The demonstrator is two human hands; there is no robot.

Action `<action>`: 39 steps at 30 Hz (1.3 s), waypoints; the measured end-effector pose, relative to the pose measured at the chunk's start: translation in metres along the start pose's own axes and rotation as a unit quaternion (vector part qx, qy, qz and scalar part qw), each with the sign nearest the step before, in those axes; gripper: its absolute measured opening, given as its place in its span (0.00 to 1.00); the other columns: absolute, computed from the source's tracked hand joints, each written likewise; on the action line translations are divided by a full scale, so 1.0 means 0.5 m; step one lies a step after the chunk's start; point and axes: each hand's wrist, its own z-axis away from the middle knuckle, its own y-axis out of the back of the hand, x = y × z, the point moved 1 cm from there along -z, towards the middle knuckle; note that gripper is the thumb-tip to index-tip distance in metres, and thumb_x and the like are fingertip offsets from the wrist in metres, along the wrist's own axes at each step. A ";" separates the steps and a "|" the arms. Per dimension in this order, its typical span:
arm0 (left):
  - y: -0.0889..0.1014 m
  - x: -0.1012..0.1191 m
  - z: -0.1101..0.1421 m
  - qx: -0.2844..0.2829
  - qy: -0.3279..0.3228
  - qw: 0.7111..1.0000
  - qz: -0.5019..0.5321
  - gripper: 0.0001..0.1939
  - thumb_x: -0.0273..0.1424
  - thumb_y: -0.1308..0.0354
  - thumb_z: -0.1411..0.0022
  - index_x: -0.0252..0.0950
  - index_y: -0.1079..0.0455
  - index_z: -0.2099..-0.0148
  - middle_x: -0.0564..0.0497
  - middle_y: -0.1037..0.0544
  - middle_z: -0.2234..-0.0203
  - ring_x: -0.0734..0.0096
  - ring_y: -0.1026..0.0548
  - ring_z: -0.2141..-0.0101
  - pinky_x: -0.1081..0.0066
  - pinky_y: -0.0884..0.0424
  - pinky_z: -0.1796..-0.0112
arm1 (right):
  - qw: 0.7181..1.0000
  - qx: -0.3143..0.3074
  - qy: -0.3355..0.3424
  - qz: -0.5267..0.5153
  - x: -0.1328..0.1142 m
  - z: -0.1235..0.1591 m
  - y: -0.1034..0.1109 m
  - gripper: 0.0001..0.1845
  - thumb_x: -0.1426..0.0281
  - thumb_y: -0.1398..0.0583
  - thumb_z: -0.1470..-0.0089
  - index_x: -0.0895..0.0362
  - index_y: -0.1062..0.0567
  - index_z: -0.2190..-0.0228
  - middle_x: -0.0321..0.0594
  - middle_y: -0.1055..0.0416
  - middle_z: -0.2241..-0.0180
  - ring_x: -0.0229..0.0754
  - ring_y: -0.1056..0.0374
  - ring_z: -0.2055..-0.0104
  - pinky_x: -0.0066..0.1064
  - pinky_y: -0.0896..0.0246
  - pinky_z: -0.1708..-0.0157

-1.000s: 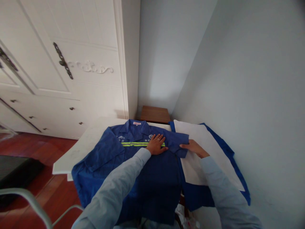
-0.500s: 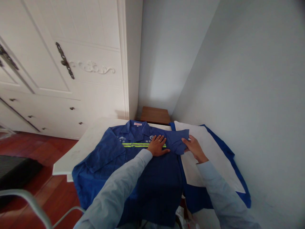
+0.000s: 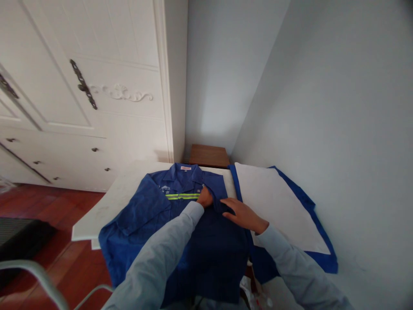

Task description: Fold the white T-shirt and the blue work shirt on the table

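A blue work jacket [image 3: 182, 221] with a yellow-green reflective stripe lies front up, collar at the far end. Its right-hand sleeve [image 3: 221, 185] is folded inward over the chest. My left hand [image 3: 205, 198] rests on the chest beside the stripe, its fingers hidden beneath the folded sleeve. At the fold's outer side is my right hand [image 3: 244, 214], open, thumb and fingers apart, with the fingertips at the cloth. The left-hand sleeve [image 3: 142, 204] also lies folded over the front.
Under the jacket is a white table [image 3: 93, 219]. To the right lies a white and blue cloth [image 3: 271, 193] against the wall. A white wardrobe [image 3: 135, 142] stands at left, a brown wooden box [image 3: 209, 156] behind. A grey metal tube [image 3: 38, 269] curves at lower left.
The right-hand sleeve, which stuck out to the right, now lies folded inward. My right hand has moved left with it and its grip has loosened. My left hand's fingers are now covered.
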 end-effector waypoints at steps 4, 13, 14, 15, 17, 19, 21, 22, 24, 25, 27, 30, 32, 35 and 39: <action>0.032 -0.019 -0.008 0.161 0.063 0.984 0.041 0.23 0.31 0.63 0.31 0.34 0.32 0.43 0.40 0.23 0.52 0.60 0.24 0.51 0.58 0.26 0.49 | 0.998 -0.061 0.014 0.022 0.006 0.028 -0.033 0.31 0.63 0.42 0.37 0.61 0.36 0.36 0.53 0.40 0.34 0.52 0.45 0.32 0.47 0.50 0.31; 0.050 0.024 0.006 0.069 -0.100 0.985 -0.124 0.20 0.34 0.54 0.30 0.36 0.28 0.43 0.40 0.30 0.39 0.59 0.39 0.34 0.53 0.39 0.36 | 0.997 0.000 0.071 0.036 0.017 0.007 -0.021 0.26 0.63 0.43 0.36 0.56 0.31 0.39 0.49 0.36 0.37 0.50 0.43 0.33 0.50 0.52 0.31; 0.041 0.029 0.007 0.000 -0.116 0.981 -0.156 0.19 0.33 0.52 0.31 0.36 0.26 0.45 0.40 0.30 0.39 0.58 0.40 0.34 0.53 0.39 0.36 | 0.996 0.021 0.079 0.037 0.019 -0.010 -0.013 0.26 0.63 0.44 0.36 0.56 0.31 0.39 0.49 0.36 0.36 0.49 0.44 0.32 0.50 0.51 0.31; 0.032 0.033 0.009 -0.062 -0.122 0.973 -0.188 0.19 0.32 0.51 0.31 0.36 0.26 0.45 0.40 0.30 0.38 0.57 0.40 0.33 0.53 0.39 0.35 | 0.995 0.043 0.085 0.037 0.022 -0.031 -0.006 0.26 0.63 0.44 0.36 0.56 0.31 0.39 0.49 0.37 0.36 0.49 0.44 0.32 0.49 0.51 0.31; 0.017 0.034 0.011 -0.145 -0.106 0.954 -0.242 0.21 0.32 0.50 0.32 0.34 0.29 0.40 0.38 0.32 0.37 0.56 0.41 0.33 0.53 0.40 0.35 | 0.992 0.083 0.081 0.040 0.030 -0.082 0.004 0.27 0.64 0.45 0.36 0.57 0.33 0.38 0.49 0.39 0.35 0.48 0.46 0.31 0.48 0.51 0.31; 0.008 0.031 0.010 -0.179 -0.082 0.942 -0.273 0.24 0.34 0.51 0.31 0.33 0.34 0.36 0.37 0.34 0.35 0.55 0.40 0.33 0.52 0.41 0.35 | 0.992 0.103 0.038 0.058 0.042 -0.141 0.007 0.29 0.65 0.46 0.37 0.59 0.35 0.37 0.51 0.43 0.33 0.47 0.49 0.30 0.46 0.53 0.30; 0.004 0.029 0.009 -0.188 -0.075 0.937 -0.285 0.26 0.36 0.52 0.30 0.33 0.37 0.34 0.37 0.36 0.35 0.53 0.40 0.33 0.50 0.43 0.35 | 0.992 0.089 -0.035 0.087 0.058 -0.197 0.001 0.32 0.64 0.46 0.37 0.63 0.38 0.35 0.54 0.48 0.31 0.47 0.55 0.28 0.44 0.58 0.29; 0.002 0.028 0.009 -0.190 -0.076 0.936 -0.286 0.27 0.37 0.52 0.30 0.33 0.37 0.33 0.36 0.36 0.35 0.53 0.40 0.33 0.50 0.44 0.34 | 0.990 0.074 -0.069 0.099 0.066 -0.221 -0.004 0.33 0.63 0.46 0.37 0.65 0.40 0.35 0.55 0.51 0.30 0.48 0.57 0.27 0.43 0.60 0.29; 0.002 0.028 0.008 -0.195 -0.076 0.933 -0.292 0.28 0.38 0.51 0.31 0.32 0.38 0.33 0.36 0.36 0.35 0.52 0.40 0.33 0.50 0.45 0.34 | 0.986 0.043 -0.120 0.105 0.084 -0.255 -0.020 0.35 0.60 0.47 0.35 0.67 0.41 0.34 0.58 0.53 0.30 0.51 0.60 0.27 0.46 0.61 0.30; 0.003 0.028 0.009 -0.197 -0.076 0.932 -0.294 0.28 0.38 0.51 0.31 0.31 0.38 0.33 0.35 0.36 0.35 0.52 0.40 0.33 0.50 0.46 0.34 | 0.985 0.031 -0.136 0.103 0.094 -0.266 -0.028 0.34 0.59 0.50 0.34 0.67 0.41 0.35 0.58 0.53 0.30 0.53 0.60 0.27 0.48 0.60 0.30; 0.004 0.028 0.011 -0.198 -0.077 0.931 -0.296 0.29 0.39 0.50 0.31 0.30 0.38 0.33 0.35 0.36 0.35 0.51 0.40 0.33 0.50 0.46 0.34 | 0.983 0.015 -0.157 0.096 0.111 -0.277 -0.044 0.32 0.59 0.57 0.31 0.64 0.40 0.35 0.56 0.53 0.30 0.53 0.59 0.27 0.52 0.57 0.32; 0.005 0.028 0.012 -0.199 -0.077 0.933 -0.288 0.29 0.39 0.51 0.31 0.29 0.38 0.33 0.33 0.35 0.36 0.50 0.40 0.34 0.48 0.46 0.34 | 0.981 0.006 -0.169 0.096 0.129 -0.278 -0.062 0.33 0.58 0.61 0.30 0.61 0.41 0.34 0.53 0.55 0.29 0.51 0.61 0.26 0.52 0.59 0.31; 0.005 0.027 0.009 -0.203 -0.075 0.936 -0.277 0.29 0.38 0.50 0.31 0.28 0.38 0.33 0.32 0.33 0.38 0.49 0.38 0.34 0.47 0.45 0.34 | 0.981 0.013 -0.166 0.102 0.134 -0.276 -0.070 0.34 0.57 0.61 0.30 0.62 0.43 0.33 0.53 0.57 0.29 0.51 0.63 0.26 0.51 0.62 0.31; 0.012 0.021 -0.007 -0.220 -0.079 0.939 -0.252 0.26 0.38 0.45 0.34 0.34 0.32 0.37 0.36 0.28 0.40 0.51 0.33 0.38 0.47 0.42 0.35 | 0.979 0.028 -0.167 0.111 0.133 -0.273 -0.076 0.35 0.56 0.62 0.30 0.63 0.43 0.33 0.52 0.56 0.29 0.51 0.64 0.26 0.50 0.64 0.30; 0.064 0.003 -0.025 -0.233 -0.091 0.945 -0.210 0.15 0.31 0.45 0.35 0.42 0.22 0.50 0.47 0.26 0.42 0.59 0.32 0.38 0.54 0.37 0.36 | 0.977 0.036 -0.163 0.130 0.123 -0.268 -0.079 0.35 0.57 0.64 0.30 0.64 0.43 0.33 0.52 0.54 0.29 0.51 0.62 0.26 0.48 0.62 0.31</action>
